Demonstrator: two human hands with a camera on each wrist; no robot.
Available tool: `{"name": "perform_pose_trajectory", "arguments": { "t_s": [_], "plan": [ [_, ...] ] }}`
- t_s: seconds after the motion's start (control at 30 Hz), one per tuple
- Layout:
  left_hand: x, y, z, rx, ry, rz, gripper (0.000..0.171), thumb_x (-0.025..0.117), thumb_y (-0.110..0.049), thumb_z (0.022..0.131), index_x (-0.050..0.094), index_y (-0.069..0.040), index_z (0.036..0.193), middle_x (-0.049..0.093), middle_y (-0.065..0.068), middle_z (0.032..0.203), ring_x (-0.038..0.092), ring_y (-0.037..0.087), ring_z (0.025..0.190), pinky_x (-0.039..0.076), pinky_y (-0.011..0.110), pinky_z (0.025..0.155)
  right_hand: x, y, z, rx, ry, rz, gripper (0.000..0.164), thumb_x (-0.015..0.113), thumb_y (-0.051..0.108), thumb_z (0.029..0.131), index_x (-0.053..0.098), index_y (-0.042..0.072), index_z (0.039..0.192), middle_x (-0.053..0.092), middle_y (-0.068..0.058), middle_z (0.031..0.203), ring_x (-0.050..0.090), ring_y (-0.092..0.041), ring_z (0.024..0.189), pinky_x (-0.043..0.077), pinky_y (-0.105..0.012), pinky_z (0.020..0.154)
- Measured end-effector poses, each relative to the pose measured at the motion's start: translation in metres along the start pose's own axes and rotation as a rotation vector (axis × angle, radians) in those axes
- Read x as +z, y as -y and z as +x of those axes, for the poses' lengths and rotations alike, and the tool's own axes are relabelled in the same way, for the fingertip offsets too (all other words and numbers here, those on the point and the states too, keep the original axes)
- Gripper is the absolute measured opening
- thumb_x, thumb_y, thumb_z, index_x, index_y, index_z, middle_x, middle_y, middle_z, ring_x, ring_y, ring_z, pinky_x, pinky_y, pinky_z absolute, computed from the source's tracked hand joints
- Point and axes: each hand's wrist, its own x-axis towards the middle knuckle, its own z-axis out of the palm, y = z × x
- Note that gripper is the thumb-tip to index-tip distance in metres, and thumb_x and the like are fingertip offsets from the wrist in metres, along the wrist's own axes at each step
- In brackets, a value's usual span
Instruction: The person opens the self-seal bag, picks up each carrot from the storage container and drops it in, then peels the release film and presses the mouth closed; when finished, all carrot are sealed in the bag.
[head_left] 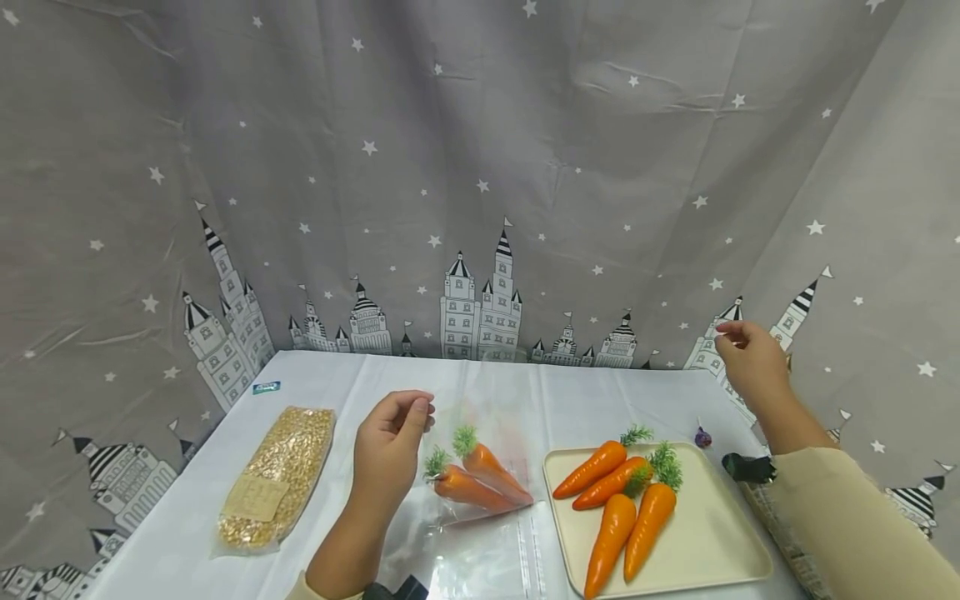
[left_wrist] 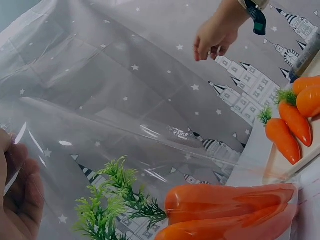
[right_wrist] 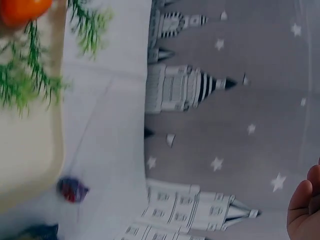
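Note:
Lifted above the middle of the table, my left hand (head_left: 390, 446) pinches the edge of a clear plastic bag (left_wrist: 135, 115). Two orange carrots (head_left: 480, 487) with green tops lie inside the bag, which hangs to the right of this hand. Raised at the right, beyond the tray, is my right hand (head_left: 753, 362); its fingers are loosely bent and nothing shows in them. Several more carrots (head_left: 651, 525) with leafy tops rest on a cream tray (head_left: 720, 533) to the right of the bag.
A sealed bag of yellow kernels (head_left: 296, 450) lies at the left, with a small blue-green packet (head_left: 266, 387) behind it. Beside the tray's far right corner sits a small purple object (head_left: 702, 437). Another bag (head_left: 783, 533) is partly hidden under the right sleeve.

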Motion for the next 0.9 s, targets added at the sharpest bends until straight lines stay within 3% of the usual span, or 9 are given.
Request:
{"name": "perform_pose_trajectory", "arguments": {
  "t_s": [0.2,0.5,0.63,0.77,0.9],
  "plan": [
    [0.001,0.000,0.001,0.009,0.002,-0.005,0.012,0.065,-0.014,0.104,0.073,-0.005,0.106,0.071,0.011,0.096,0.068,0.013,0.085,0.059,0.021,0.079,0.024,0.037,-0.014,-0.099,0.023,0.061,0.040,0.051,0.033,0.110,0.060,0.006,0.138,0.060,-0.017,0.126,0.056,-0.028,0.107,0.049,-0.025,0.071],
    [0.001,0.000,0.001,0.000,-0.004,-0.006,0.015,0.065,-0.014,0.105,0.072,-0.002,0.107,0.071,0.011,0.096,0.069,0.013,0.084,0.059,0.022,0.078,0.071,0.078,-0.040,-0.197,0.127,0.204,0.031,0.060,0.030,0.108,0.065,0.009,0.129,0.065,-0.011,0.116,0.060,-0.023,0.103,0.052,-0.021,0.077],
    [0.002,0.001,0.001,0.002,-0.006,-0.022,0.013,0.065,-0.014,0.105,0.073,-0.004,0.106,0.071,0.012,0.096,0.068,0.013,0.083,0.059,0.022,0.078,0.098,0.094,-0.055,-0.233,0.225,0.292,0.033,0.063,0.031,0.106,0.065,0.009,0.131,0.068,-0.009,0.121,0.063,-0.024,0.111,0.056,-0.027,0.089],
    [0.004,0.001,-0.001,0.002,0.010,-0.021,0.012,0.065,-0.015,0.105,0.072,-0.006,0.106,0.071,0.014,0.097,0.069,0.014,0.084,0.059,0.023,0.078,0.125,0.107,-0.070,-0.258,0.383,0.432,0.037,0.065,0.031,0.105,0.063,0.011,0.136,0.069,-0.007,0.130,0.064,-0.025,0.124,0.055,-0.035,0.104],
    [0.004,0.002,-0.002,0.019,0.019,0.007,0.010,0.065,-0.015,0.105,0.072,-0.009,0.106,0.071,0.010,0.097,0.069,0.015,0.085,0.060,0.023,0.078,0.148,0.123,-0.081,-0.265,0.512,0.591,0.038,0.066,0.025,0.105,0.061,0.009,0.139,0.067,-0.013,0.135,0.064,-0.027,0.127,0.054,-0.035,0.106]
  ]
}}
